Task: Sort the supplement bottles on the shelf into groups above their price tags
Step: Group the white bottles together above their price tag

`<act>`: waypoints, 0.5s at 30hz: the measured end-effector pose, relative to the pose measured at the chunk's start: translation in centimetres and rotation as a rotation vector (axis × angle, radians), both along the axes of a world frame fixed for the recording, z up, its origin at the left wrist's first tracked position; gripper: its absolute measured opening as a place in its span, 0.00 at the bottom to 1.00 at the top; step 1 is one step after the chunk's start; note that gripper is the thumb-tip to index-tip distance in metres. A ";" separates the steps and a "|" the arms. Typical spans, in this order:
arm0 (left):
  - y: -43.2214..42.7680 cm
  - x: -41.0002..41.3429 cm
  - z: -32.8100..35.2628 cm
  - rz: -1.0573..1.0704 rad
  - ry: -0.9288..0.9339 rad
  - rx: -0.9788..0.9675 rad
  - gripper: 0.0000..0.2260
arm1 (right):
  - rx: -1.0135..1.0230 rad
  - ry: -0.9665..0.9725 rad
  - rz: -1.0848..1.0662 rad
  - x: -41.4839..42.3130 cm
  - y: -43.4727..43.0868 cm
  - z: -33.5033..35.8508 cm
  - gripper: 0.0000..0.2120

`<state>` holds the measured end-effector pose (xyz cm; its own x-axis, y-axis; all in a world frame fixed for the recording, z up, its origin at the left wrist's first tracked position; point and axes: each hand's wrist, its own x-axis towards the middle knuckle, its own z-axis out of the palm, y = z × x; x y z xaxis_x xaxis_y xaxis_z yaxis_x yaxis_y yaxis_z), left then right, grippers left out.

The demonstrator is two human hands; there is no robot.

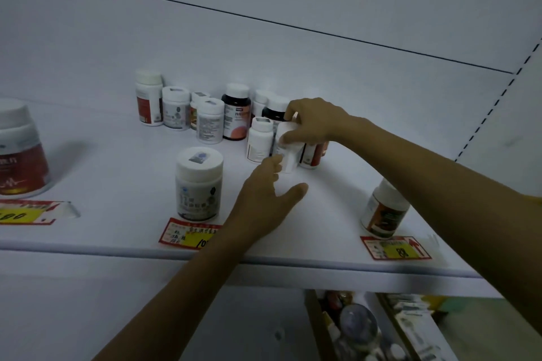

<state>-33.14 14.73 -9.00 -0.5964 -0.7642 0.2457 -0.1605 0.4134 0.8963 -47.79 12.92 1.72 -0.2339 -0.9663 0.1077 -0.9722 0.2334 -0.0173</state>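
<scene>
Shelf (322, 214), white. Item: white supplement bottle (289, 157), at the front of the rear cluster, right hand (313, 123) clamped round its top. Left hand (264, 193) spread, fingertips near the bottle's base (contact unclear). Grey-label bottle (199, 184) above middle price tag (184, 233); orange-label bottle (384, 211) above right price tag (396, 248).

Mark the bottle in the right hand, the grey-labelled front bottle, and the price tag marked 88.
held bottle (289, 157): head view, lower body.
grey-labelled bottle (199, 195): head view, label.
88 price tag (400, 250): head view, yellow patch.

Matt white shelf (322, 214); glossy plastic bottles (199, 184); paper price tags (394, 248).
</scene>
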 end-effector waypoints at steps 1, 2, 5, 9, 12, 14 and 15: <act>0.0 0.1 0.0 0.006 0.012 -0.010 0.31 | -0.020 -0.006 0.000 0.1 0.2 0.2 0.24; 0.1 0.1 -0.1 0.016 0.019 -0.031 0.32 | -0.044 -0.011 0.005 0.3 0.5 0.5 0.23; 0.5 0.2 0.0 0.102 -0.021 -0.194 0.34 | -0.113 -0.012 0.025 0.7 1.7 1.5 0.24; 1.8 -0.5 0.5 0.162 0.067 -0.377 0.38 | -0.141 -0.011 0.046 1.5 4.2 3.2 0.28; 3.6 -1.3 1.0 0.189 0.191 -0.250 0.37 | -0.130 -0.078 0.063 1.3 6.5 4.2 0.28; 4.9 -1.7 1.5 0.222 0.233 -0.217 0.34 | -0.123 -0.119 0.072 0.9 8.1 4.4 0.28; 5.7 -1.9 1.7 0.234 0.251 -0.219 0.33 | -0.125 -0.123 0.077 0.7 9.0 4.4 0.29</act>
<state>-35.05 20.46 -7.33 -0.3139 -0.7853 0.5337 -0.0604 0.5775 0.8142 -47.05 21.93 6.14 -0.1788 -0.9627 0.2030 -0.9759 0.1474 -0.1608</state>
